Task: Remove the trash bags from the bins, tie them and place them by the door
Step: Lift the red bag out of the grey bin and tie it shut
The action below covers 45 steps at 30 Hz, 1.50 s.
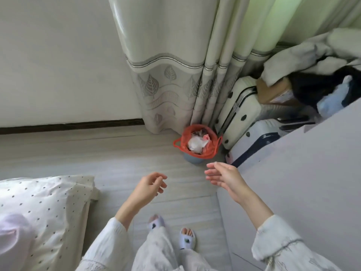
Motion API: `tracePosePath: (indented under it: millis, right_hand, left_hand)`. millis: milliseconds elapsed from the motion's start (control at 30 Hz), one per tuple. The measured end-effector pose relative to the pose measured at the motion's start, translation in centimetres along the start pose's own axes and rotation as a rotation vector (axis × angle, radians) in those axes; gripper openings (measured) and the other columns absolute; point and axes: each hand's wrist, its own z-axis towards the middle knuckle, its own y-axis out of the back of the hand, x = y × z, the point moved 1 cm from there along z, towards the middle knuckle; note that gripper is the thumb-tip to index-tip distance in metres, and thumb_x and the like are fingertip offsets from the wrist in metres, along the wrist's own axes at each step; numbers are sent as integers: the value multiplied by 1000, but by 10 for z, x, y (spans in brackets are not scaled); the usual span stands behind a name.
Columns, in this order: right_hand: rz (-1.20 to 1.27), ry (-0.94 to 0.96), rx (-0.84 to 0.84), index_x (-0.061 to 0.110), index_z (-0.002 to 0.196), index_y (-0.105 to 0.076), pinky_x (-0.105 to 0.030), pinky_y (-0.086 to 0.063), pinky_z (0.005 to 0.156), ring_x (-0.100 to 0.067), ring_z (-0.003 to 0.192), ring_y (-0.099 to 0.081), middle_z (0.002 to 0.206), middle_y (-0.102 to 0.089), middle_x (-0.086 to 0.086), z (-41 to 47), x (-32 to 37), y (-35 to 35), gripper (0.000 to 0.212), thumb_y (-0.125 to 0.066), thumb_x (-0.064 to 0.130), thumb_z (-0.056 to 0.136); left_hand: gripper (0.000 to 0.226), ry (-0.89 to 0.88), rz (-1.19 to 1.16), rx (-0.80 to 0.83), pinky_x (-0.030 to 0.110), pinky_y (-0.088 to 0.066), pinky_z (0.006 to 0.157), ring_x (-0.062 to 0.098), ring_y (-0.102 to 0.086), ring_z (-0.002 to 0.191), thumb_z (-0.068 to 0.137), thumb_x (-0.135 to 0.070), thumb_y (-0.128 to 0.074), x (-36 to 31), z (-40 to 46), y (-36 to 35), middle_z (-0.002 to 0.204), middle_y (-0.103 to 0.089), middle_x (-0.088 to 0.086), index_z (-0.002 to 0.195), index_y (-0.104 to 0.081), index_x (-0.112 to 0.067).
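Observation:
A small blue bin (192, 159) stands on the floor against the curtain, lined with an orange trash bag (184, 142) whose handles hang over the rim. White and pink crumpled trash (196, 144) fills the bag. My left hand (150, 185) hovers above the floor, short of the bin, fingers loosely curled and holding nothing. My right hand (224, 177) reaches forward just below and right of the bin, fingers fairly straight, empty. Neither hand touches the bag.
A pale curtain (168, 75) hangs behind the bin. Suitcases (242, 112) stand right of it, with clothes (312, 75) piled on top. A grey surface (302, 173) fills the right side. A dotted pillow (45, 208) lies at the lower left. My slippered feet (172, 231) stand on the wooden floor.

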Motion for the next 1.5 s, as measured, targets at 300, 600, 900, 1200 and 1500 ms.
tracePosePath:
  millis: [300, 600, 900, 1200, 1500]
  right_hand:
    - [152, -83, -187, 5, 98, -60, -26, -47, 67, -20, 71, -60, 81, -65, -9, 171, 56, 1, 22, -40, 15, 97]
    - [142, -274, -374, 7, 104, -58, -27, -46, 67, -23, 76, -59, 84, -63, -10, 337, 19, 29, 17, -43, 13, 95]
    - [42, -386, -536, 10, 99, -58, -45, -47, 92, -20, 92, -47, 96, -51, -13, 530, -140, 64, 16, -43, 14, 94]
    - [-178, -139, -673, 18, 102, -66, -39, -48, 87, -18, 89, -59, 93, -66, -2, 626, -221, 96, 18, -58, 25, 87]
    - [-108, -119, -831, 21, 87, -63, -37, -47, 87, -16, 84, -55, 87, -62, -2, 632, -240, 100, 7, -57, 17, 87]
  left_hand:
    - [21, 89, 99, 106, 7, -37, 42, -4, -53, 39, 95, -5, -34, -34, 214, 42, 70, -56, 2, 92, -54, -11]
    - [23, 317, 115, 214, 22, -40, 55, 14, -49, 61, 94, -4, -32, -5, 401, 21, 81, -58, 6, 101, -53, -9]
    - [33, 691, -346, 148, 39, -42, 95, 25, -51, 110, 96, -7, -34, 159, 572, -66, 123, -53, 10, 126, -49, -6]
    - [38, 837, -576, -49, 43, -36, 101, 22, -44, 107, 92, -27, -41, 263, 709, -115, 102, -44, 6, 122, -38, -5]
    - [26, 705, -524, 14, 36, -30, 109, 15, -47, 121, 86, -6, -42, 272, 744, -112, 72, -60, -9, 70, -57, -21]
